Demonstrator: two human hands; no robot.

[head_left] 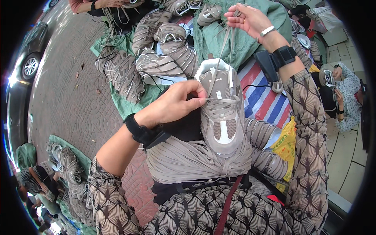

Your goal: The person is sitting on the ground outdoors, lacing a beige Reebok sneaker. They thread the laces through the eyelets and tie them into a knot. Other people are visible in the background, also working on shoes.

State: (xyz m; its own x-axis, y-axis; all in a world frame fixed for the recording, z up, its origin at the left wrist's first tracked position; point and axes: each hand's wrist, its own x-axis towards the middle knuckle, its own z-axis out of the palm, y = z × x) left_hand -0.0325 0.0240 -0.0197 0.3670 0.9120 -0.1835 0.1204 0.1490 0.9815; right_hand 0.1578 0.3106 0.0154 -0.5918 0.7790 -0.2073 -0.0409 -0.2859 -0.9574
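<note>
A grey-beige sneaker point(224, 138) with white trim rests on my lap, its toe toward me. Flat grey laces cross the lower part of its tongue. Thumb and forefinger of my left hand point(174, 102) pinch the lace beside the eyelets on the shoe's left side. Raised beyond the heel, my right hand point(250, 24) holds a shoelace point(224, 49) that runs up taut from the shoe. Under the toe lies a thick bundle of grey laces point(188, 161), gathered into a knot at its right.
Stacked sneakers point(160, 64) lie ahead on green sacking point(213, 41). A striped red, white and blue sheet point(266, 100) and a yellow bag point(286, 147) are to the right. Other people point(344, 100) sit nearby with shoes. A dark car point(29, 66) stands at the left.
</note>
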